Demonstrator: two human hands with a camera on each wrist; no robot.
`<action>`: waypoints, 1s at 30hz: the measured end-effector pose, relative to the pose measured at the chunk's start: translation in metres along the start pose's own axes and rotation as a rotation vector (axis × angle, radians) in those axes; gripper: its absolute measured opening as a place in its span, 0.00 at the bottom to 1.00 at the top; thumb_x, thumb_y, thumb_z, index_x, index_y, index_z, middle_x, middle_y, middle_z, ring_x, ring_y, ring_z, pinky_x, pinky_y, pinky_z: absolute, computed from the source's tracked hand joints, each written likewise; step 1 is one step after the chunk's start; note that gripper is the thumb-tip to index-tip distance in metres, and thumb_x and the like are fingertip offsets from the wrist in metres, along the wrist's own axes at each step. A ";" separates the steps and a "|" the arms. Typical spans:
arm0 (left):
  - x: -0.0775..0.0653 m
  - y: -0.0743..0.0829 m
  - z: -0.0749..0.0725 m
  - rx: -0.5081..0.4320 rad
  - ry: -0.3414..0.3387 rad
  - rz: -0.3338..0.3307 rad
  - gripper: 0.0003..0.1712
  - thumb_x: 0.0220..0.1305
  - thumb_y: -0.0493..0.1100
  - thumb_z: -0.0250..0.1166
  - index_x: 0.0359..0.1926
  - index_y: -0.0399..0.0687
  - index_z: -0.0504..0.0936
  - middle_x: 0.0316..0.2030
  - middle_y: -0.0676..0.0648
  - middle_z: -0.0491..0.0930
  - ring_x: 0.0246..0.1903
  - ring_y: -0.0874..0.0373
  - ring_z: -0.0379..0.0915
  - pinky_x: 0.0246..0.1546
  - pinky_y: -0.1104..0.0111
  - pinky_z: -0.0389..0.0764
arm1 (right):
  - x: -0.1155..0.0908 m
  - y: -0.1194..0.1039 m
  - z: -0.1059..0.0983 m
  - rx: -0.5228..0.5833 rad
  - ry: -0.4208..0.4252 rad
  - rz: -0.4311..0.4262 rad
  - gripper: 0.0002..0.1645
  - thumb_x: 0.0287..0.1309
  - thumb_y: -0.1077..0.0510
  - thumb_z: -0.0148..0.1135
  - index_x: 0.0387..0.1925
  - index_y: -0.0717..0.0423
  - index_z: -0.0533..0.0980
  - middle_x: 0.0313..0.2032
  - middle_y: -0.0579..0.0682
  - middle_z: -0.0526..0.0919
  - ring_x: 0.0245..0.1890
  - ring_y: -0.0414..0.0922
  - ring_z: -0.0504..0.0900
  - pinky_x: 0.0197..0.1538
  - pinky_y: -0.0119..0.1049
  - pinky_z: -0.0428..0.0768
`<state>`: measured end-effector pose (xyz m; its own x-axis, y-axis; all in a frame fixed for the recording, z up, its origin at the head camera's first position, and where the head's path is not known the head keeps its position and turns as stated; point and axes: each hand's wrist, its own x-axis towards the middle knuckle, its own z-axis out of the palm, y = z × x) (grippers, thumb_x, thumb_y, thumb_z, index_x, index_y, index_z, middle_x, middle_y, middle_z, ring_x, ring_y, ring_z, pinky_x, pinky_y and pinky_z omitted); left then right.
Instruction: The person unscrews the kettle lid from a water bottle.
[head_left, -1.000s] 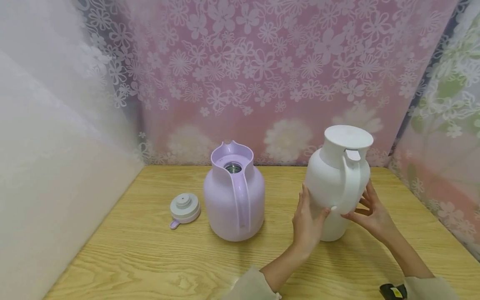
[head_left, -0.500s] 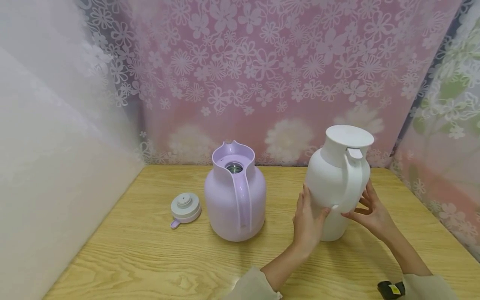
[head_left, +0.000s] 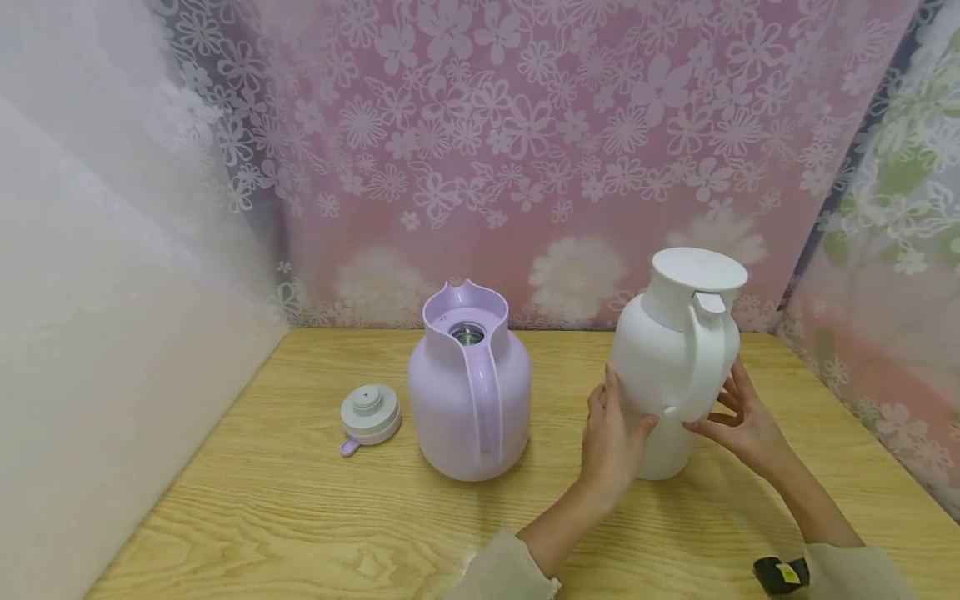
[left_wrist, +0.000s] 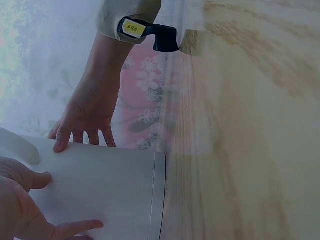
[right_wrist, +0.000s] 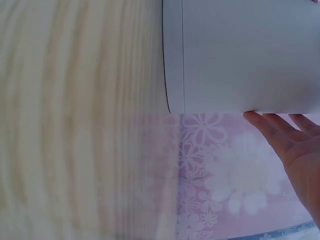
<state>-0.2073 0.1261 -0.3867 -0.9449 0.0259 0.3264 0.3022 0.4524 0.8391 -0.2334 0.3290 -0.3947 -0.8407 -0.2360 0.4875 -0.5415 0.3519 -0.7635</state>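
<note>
On the right of the head view stands a white thermos jug (head_left: 666,354), upright, with its lid on and its handle facing me. My left hand (head_left: 611,442) grips its left side, thumb near the foot of the handle. From the other side my right hand (head_left: 750,429) holds it with thumb and spread fingers. The left wrist view has both hands on the jug's body (left_wrist: 105,185). In the right wrist view, fingertips (right_wrist: 255,116) touch its wall, and its base is right at the tabletop. A lilac thermos jug (head_left: 471,408) stands left of it, lidless, its round mouth showing.
A grey-white stopper with a lilac tab (head_left: 371,414) lies on the wooden table (head_left: 300,517), left of the lilac jug. A black wrist device (head_left: 780,575) sits by my right sleeve. Flowered pink curtain (head_left: 525,150) hangs behind; a pale wall (head_left: 135,292) rises at left.
Both hands keep their hold on the white jug, which stays in place. Only slight shifts of the whole head view show.
</note>
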 end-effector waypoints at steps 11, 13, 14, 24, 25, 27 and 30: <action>0.004 -0.002 -0.001 -0.047 -0.021 -0.001 0.47 0.57 0.48 0.64 0.71 0.53 0.47 0.62 0.46 0.57 0.58 0.51 0.60 0.52 0.58 0.69 | 0.003 -0.015 -0.012 0.060 0.050 -0.141 0.55 0.47 0.81 0.57 0.71 0.53 0.44 0.65 0.43 0.57 0.57 0.34 0.63 0.49 0.21 0.68; 0.004 -0.002 -0.001 -0.064 -0.029 0.004 0.47 0.57 0.48 0.64 0.71 0.52 0.46 0.63 0.47 0.56 0.59 0.52 0.59 0.53 0.59 0.68 | 0.006 -0.025 -0.016 0.187 0.082 -0.225 0.49 0.48 0.82 0.54 0.69 0.61 0.48 0.65 0.49 0.60 0.59 0.39 0.62 0.52 0.23 0.67; 0.004 -0.003 -0.001 -0.070 -0.033 0.006 0.47 0.57 0.48 0.64 0.71 0.52 0.46 0.63 0.47 0.56 0.59 0.52 0.58 0.53 0.59 0.68 | 0.007 -0.031 -0.017 0.255 0.101 -0.267 0.44 0.50 0.82 0.53 0.68 0.65 0.51 0.64 0.52 0.60 0.60 0.42 0.62 0.53 0.24 0.67; 0.003 -0.004 -0.001 -0.076 -0.044 0.019 0.47 0.58 0.48 0.63 0.71 0.52 0.46 0.63 0.49 0.55 0.60 0.53 0.58 0.53 0.59 0.68 | 0.013 -0.104 0.004 0.482 0.311 -0.271 0.15 0.62 0.74 0.44 0.49 0.79 0.68 0.42 0.58 0.79 0.43 0.46 0.78 0.44 0.30 0.76; 0.003 -0.004 -0.001 -0.077 -0.045 0.020 0.47 0.58 0.48 0.63 0.71 0.52 0.46 0.63 0.48 0.55 0.60 0.53 0.58 0.53 0.59 0.68 | 0.013 -0.109 0.007 0.485 0.289 -0.208 0.14 0.64 0.73 0.43 0.49 0.75 0.70 0.42 0.55 0.79 0.42 0.44 0.79 0.44 0.29 0.76; 0.004 -0.004 -0.001 -0.077 -0.042 0.021 0.47 0.58 0.48 0.63 0.71 0.51 0.46 0.63 0.48 0.55 0.59 0.53 0.58 0.53 0.59 0.68 | 0.012 -0.116 0.012 0.443 0.226 -0.095 0.15 0.67 0.68 0.42 0.49 0.67 0.72 0.41 0.49 0.80 0.41 0.41 0.79 0.43 0.26 0.75; 0.004 -0.004 -0.001 -0.073 -0.042 0.019 0.46 0.58 0.47 0.64 0.71 0.51 0.47 0.63 0.49 0.56 0.59 0.53 0.58 0.53 0.60 0.68 | 0.011 -0.121 0.019 0.438 0.125 -0.033 0.17 0.70 0.64 0.38 0.48 0.65 0.73 0.39 0.48 0.82 0.40 0.40 0.80 0.44 0.26 0.74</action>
<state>-0.2126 0.1233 -0.3885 -0.9428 0.0715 0.3256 0.3272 0.3850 0.8630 -0.1770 0.2667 -0.3045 -0.8322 -0.1202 0.5412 -0.5358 -0.0764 -0.8409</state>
